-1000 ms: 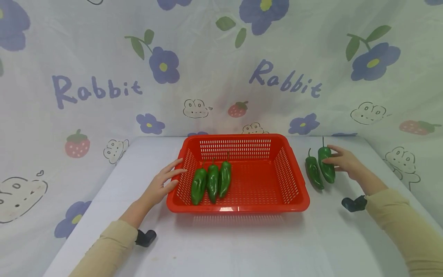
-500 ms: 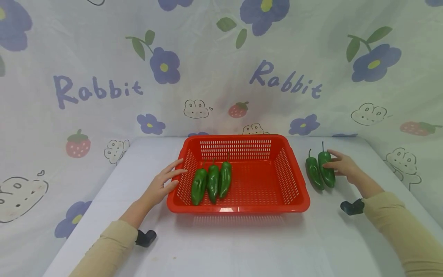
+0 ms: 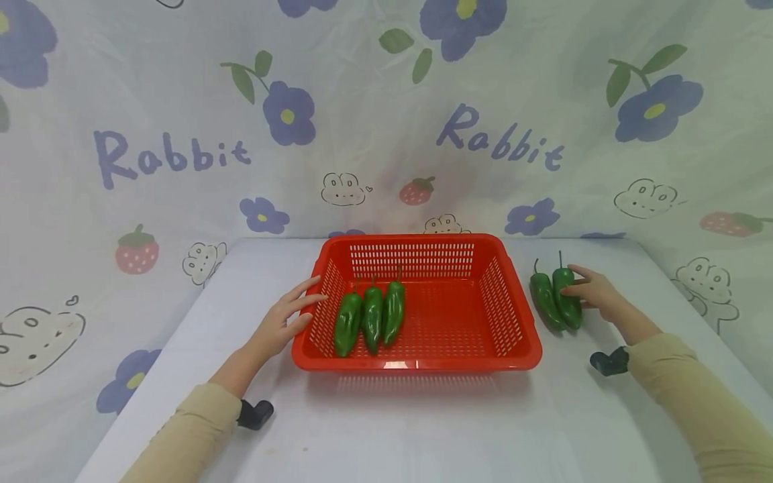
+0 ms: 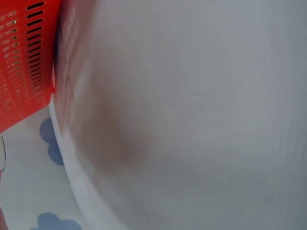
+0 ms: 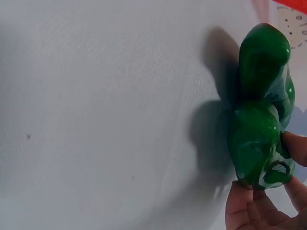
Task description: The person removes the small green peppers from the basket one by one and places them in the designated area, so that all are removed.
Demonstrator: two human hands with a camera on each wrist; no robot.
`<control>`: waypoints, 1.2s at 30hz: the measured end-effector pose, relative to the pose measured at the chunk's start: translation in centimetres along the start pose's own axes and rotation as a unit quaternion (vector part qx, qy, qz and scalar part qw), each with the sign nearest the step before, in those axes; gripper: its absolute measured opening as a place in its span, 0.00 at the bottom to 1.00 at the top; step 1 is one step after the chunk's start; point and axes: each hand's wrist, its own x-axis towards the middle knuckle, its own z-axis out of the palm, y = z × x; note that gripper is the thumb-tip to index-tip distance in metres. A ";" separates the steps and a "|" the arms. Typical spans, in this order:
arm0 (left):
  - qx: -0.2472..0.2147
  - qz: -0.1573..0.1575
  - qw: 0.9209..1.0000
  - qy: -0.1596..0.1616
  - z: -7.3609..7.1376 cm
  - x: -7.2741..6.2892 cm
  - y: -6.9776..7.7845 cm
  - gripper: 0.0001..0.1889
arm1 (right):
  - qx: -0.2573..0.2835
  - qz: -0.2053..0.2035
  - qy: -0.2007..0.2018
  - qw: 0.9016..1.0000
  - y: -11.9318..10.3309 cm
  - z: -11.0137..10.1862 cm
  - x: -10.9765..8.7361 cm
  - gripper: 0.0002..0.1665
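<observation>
At the right of the head view, my right hand point(image 3: 596, 294) pinches a green chili pepper point(image 3: 566, 310) between thumb and fingers. Its tip points toward me and its stem away. A second green chili pepper point(image 3: 545, 300) lies against its left side. The right wrist view shows the fingers point(image 5: 238, 206) along the underside of the held pepper point(image 5: 252, 139), while the other pepper point(image 5: 263, 60) touches it. My left hand point(image 3: 279, 323) rests on the left rim of a red plastic basket point(image 3: 417, 364), its fingers reaching loosely over the edge.
Three green chili peppers, among them a middle pepper point(image 3: 372, 318), lie side by side in the basket's left half. The basket stands on a white-covered table point(image 3: 435, 429). A printed curtain point(image 3: 374, 107) hangs behind and at both sides.
My right hand has drawn the gripped pepper slightly toward me and leftward, up against the other pepper, which has shifted a little left. The left hand has stayed on the rim.
</observation>
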 end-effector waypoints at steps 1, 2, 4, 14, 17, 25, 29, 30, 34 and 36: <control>0.000 0.000 1.000 0.000 0.0 0.0 0.0 0.17 | 0.001 0.001 -0.001 1.000 0.0 0.0 0.0 0.48; 0.001 0.001 1.000 0.001 0.0 0.0 0.0 0.17 | 0.000 0.002 -0.001 1.000 0.0 0.1 0.1 0.48; 0.001 0.002 1.000 0.001 0.0 0.1 0.0 0.17 | -0.001 0.002 -0.003 1.000 -0.1 0.1 0.1 0.48; -0.002 0.000 1.000 0.005 0.1 0.0 0.0 0.17 | 0.001 0.007 -0.013 1.000 -0.4 0.2 0.1 0.47; -0.002 -0.001 1.000 0.007 0.1 -0.1 -0.1 0.17 | 0.000 0.008 -0.015 1.000 -0.3 0.3 0.2 0.47; 0.003 0.003 1.000 0.009 0.2 0.0 -0.2 0.17 | 0.008 0.020 -0.030 0.999 -0.3 0.1 0.5 0.48; 0.000 0.001 1.000 0.007 0.2 0.0 -0.2 0.17 | 0.005 0.019 -0.037 0.999 -0.5 0.0 0.5 0.47; -0.001 0.002 1.000 0.008 0.2 0.0 -0.2 0.17 | 0.002 0.018 -0.038 0.999 -0.5 0.0 0.5 0.47; -0.003 0.002 1.000 0.006 0.2 0.0 -0.2 0.17 | -0.013 0.014 -0.045 0.999 -0.5 -0.1 0.4 0.46; -0.003 0.002 1.000 0.006 0.2 0.0 -0.2 0.17 | -0.019 0.012 -0.048 0.999 -0.6 -0.2 0.3 0.46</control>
